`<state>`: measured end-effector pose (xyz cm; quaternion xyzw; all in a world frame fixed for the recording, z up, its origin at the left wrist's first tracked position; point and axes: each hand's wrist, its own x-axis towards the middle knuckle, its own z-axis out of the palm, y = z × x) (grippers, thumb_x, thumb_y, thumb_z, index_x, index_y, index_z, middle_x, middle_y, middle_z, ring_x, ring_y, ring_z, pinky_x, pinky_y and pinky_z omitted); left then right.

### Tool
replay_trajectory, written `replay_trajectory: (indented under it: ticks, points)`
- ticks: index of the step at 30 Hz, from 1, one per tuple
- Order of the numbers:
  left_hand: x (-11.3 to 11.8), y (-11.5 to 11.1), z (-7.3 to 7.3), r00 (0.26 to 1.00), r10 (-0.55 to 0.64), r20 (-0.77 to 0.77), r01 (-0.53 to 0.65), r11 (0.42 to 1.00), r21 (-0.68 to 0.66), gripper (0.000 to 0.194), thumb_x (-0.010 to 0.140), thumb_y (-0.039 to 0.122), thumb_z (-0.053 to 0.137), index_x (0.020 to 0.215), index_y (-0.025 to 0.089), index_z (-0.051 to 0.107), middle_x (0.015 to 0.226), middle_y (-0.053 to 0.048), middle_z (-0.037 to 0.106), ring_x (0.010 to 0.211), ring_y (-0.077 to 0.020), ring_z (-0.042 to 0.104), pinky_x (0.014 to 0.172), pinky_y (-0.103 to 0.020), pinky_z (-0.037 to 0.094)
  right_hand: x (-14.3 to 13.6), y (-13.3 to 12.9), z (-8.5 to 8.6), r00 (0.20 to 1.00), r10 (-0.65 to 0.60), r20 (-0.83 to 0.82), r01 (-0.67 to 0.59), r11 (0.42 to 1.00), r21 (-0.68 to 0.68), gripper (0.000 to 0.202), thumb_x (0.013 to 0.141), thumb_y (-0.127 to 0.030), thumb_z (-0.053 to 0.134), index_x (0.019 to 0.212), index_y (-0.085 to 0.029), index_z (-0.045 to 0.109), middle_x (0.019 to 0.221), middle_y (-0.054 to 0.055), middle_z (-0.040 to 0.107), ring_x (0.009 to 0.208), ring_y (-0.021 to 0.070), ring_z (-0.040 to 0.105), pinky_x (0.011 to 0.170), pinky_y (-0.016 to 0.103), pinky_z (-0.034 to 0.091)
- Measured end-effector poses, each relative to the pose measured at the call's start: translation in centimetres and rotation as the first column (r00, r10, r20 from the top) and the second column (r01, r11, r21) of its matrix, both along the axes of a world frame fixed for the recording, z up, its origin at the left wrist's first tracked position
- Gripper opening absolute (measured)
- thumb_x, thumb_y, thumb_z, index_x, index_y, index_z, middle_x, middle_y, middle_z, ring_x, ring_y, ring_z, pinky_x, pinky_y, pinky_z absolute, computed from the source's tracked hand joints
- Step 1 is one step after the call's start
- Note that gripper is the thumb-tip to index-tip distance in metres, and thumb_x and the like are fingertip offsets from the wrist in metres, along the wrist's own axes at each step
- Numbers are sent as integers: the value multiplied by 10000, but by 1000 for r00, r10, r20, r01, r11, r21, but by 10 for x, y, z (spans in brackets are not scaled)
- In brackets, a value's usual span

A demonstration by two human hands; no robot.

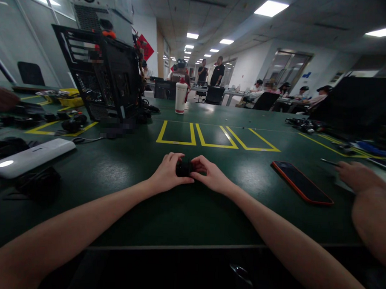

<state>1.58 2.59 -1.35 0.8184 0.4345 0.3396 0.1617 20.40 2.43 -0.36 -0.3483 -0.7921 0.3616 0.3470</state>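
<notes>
Near the middle of the green table, a small dark, roundish object (183,169) is held between both hands. My left hand (168,171) wraps its thumb and fingers around the object's left side. From the right, my right hand (207,173) grips its other end between thumb and fingertips. The object is too dark to tell its exact kind. Both forearms reach in from the table's near edge.
Yellow tape outlines (196,143) mark the green table (190,217) ahead. An orange-edged phone (302,182) lies to the right, beside another person's hand (359,175). Leftward are a white power strip-like bar (32,154) and a black computer case (103,72). A white cup (180,98) stands behind.
</notes>
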Motion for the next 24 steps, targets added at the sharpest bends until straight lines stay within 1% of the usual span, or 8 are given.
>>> replay_trajectory:
  ticks: [1,3,4,7,11,16,20,24]
  points:
    - [-1,0,0,1000,-16,-16,16,1000,16,674,597,505,678,1144,180,458,1057,-88,497,1005,-257,483,862,-426,418,-1,-1,0,1000,-4,2,4,1000,25,249,745,-175,582,972,-193,479,965,33,546,907,152,567,843,356,484]
    - [-2,1,1,996,-91,-28,91,995,34,598,638,466,664,1128,180,473,1043,-78,482,990,-232,488,870,-397,423,-2,-2,1,1000,-9,0,9,998,57,256,742,-167,582,974,-196,478,971,33,540,919,155,563,851,358,483]
    - [-3,2,2,992,-124,-21,125,991,41,596,653,437,662,1152,182,458,1058,-78,472,1003,-223,484,886,-384,419,-3,-2,1,1000,-12,-3,12,998,69,260,740,-163,583,975,-197,478,972,33,537,923,156,561,853,356,484]
    - [-4,6,5,979,-202,2,202,978,62,683,659,357,678,1248,193,372,1154,-85,439,1095,-217,445,955,-366,379,-3,-2,1,1000,-15,-7,16,996,92,268,731,-153,587,972,-193,476,971,34,534,923,156,561,852,346,486]
    - [-5,8,8,953,-300,26,299,953,51,682,666,290,674,1262,230,348,1248,-71,428,1167,-222,408,1007,-380,326,-2,-2,2,1000,-11,-8,11,994,105,268,728,-156,590,969,-195,479,970,31,536,921,156,562,854,346,484]
    - [-4,9,6,957,-273,92,277,961,-28,635,637,284,692,1194,210,396,1192,-81,474,1107,-235,469,958,-389,374,0,1,0,999,25,-33,-24,999,48,300,724,-175,598,996,-201,473,992,28,538,931,153,567,866,344,475]
    - [-3,11,4,954,-280,109,284,959,-19,636,626,278,701,1183,211,399,1166,-76,481,1097,-234,472,945,-385,380,0,7,-4,997,36,-71,-39,999,-32,329,713,-186,610,1008,-200,464,988,24,538,908,141,570,854,320,472]
    - [-3,13,3,959,-271,80,271,963,17,632,623,287,705,1172,208,403,1139,-68,488,1066,-227,484,924,-385,392,-3,13,-8,996,11,-92,-18,998,-67,279,729,-215,595,975,-191,465,953,20,535,863,128,560,807,293,467]
